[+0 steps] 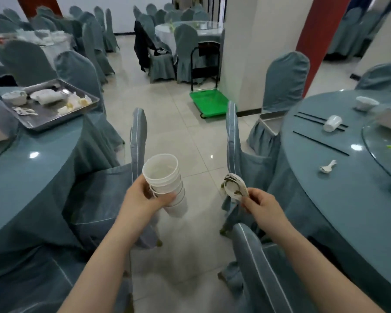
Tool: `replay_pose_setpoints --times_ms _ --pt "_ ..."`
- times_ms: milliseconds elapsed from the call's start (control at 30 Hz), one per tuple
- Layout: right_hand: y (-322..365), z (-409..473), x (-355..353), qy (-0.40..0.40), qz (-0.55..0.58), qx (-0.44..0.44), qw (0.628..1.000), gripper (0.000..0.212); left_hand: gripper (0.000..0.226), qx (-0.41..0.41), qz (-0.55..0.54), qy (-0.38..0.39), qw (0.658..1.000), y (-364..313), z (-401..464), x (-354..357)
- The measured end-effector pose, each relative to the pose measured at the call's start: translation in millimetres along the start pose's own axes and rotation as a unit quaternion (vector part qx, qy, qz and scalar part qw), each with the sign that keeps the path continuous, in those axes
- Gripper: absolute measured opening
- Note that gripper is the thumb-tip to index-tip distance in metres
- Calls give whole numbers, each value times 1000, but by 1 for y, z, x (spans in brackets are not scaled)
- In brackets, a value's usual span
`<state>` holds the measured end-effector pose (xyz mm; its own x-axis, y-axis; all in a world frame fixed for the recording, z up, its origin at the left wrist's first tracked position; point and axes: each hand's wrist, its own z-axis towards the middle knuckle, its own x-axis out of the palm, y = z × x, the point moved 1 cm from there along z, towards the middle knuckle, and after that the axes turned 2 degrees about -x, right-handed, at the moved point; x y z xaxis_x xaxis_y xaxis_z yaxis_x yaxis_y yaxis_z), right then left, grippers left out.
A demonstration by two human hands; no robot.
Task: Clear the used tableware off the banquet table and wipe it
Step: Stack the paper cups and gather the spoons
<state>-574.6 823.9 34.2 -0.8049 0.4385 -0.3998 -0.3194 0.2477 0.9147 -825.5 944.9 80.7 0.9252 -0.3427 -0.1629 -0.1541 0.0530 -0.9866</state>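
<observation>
My left hand (pixel 142 197) grips a stack of white plastic cups (pixel 165 181) over the aisle floor. My right hand (pixel 261 205) pinches a bundle of soiled white spoons (pixel 235 187) by their handles. The round banquet table (pixel 339 199) on the right carries a tipped white cup (pixel 332 123), a small white bowl (pixel 366 102), a loose spoon (pixel 327 167) and black chopsticks (pixel 318 139). A metal tray (pixel 54 118) on the left table holds a bowl, crumpled napkins and scraps.
Covered chairs (pixel 242 154) flank the tiled aisle on both sides. A green trolley (pixel 210 102) stands ahead beside a white pillar. A second metal tray (pixel 271 123) rests on a chair by the right table. A glass turntable (pixel 384 141) sits at the far right.
</observation>
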Motion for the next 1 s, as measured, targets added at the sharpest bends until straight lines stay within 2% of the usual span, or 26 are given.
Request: replay_pose_setpoints --times_ms 267,400,533,700,867,1000 --pt "-12 55 -11 -115 -32 69 990 16 44 -25 -12 115 993 4 124 22" --pt "-24 109 -29 -152 -30 81 985 2 48 -26 3 150 988 3 193 49" --pt "-34 159 -44 -176 -20 107 978 1 45 -10 25 181 983 -6 252 73" --pt "-48 212 -64 -205 -15 145 968 25 46 4 14 204 979 -18 321 112" --pt "-61 241 -92 -236 20 181 954 22 54 10 -8 260 966 -30 376 167" --pt "-78 259 -119 -274 -17 226 935 22 55 32 -24 326 945 -40 422 220"
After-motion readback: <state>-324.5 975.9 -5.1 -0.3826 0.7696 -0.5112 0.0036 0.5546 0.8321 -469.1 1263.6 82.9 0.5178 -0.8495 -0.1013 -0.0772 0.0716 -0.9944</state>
